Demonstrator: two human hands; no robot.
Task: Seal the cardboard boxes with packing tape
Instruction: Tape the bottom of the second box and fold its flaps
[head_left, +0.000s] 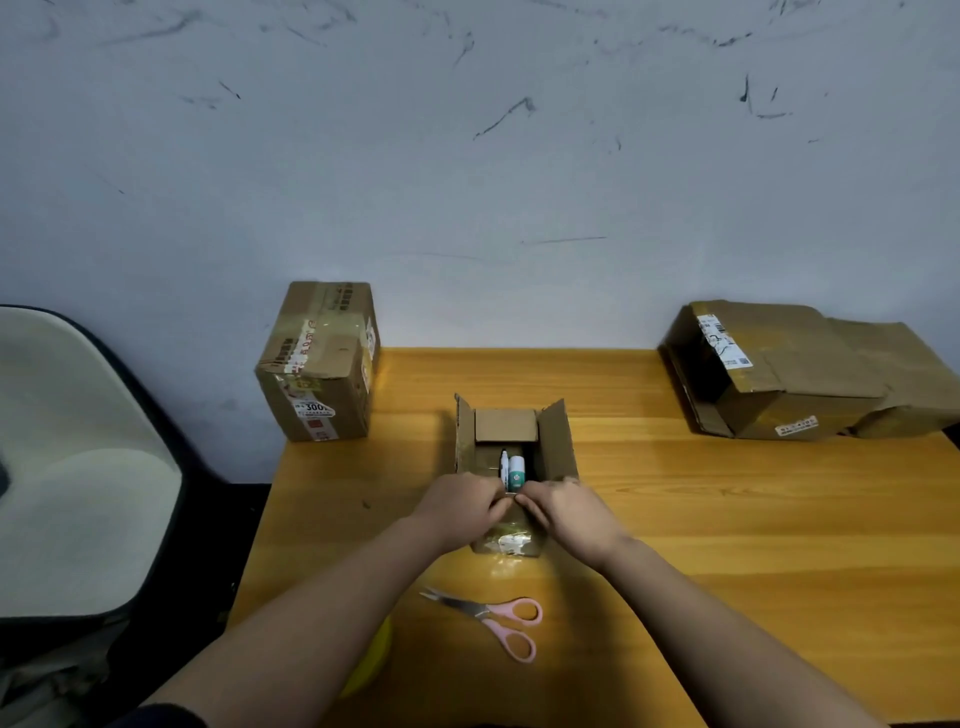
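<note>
A small open cardboard box (514, 457) stood mid-table (727, 519), side flaps up, a white pen (503, 464) and a small bottle (517, 470) inside. The left hand (462, 506) and right hand (563, 512) met at its near edge, fingers curled, seemingly pinching the near flap, though the grip was hidden. Pink-handled scissors (498, 618) lay nearer the person.

Near flap of small box (511, 540) under hands, yellow object (371, 660) (behind left forearm), label print unreadable
</note>
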